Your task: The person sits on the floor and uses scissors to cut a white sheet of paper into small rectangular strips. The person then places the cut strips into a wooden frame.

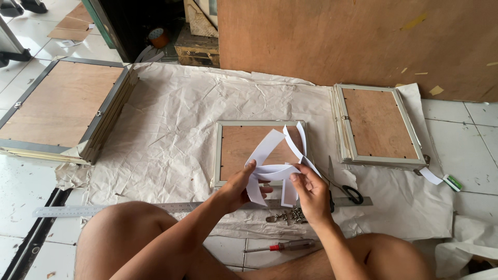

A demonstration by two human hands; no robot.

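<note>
White paper strips [277, 155]: bunched, none yet laid on the frame.
Hands: left [239, 187] and right [311, 194] both pinching strips.
Silver-edged wooden-backed frame [228, 150]: face-down (just beyond the hands).

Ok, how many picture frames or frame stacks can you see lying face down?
3: a stack far left, a single frame behind the hands, a stack at right. Stacks hide how many frames lie beneath.

frame [259, 150] ahead, scissors [342, 189] rt, cloth [171, 135] free lft

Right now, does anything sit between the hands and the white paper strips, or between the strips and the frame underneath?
Nothing visible. Left hand and right hand grip the paper strips directly, above the face-down picture frame.
</note>
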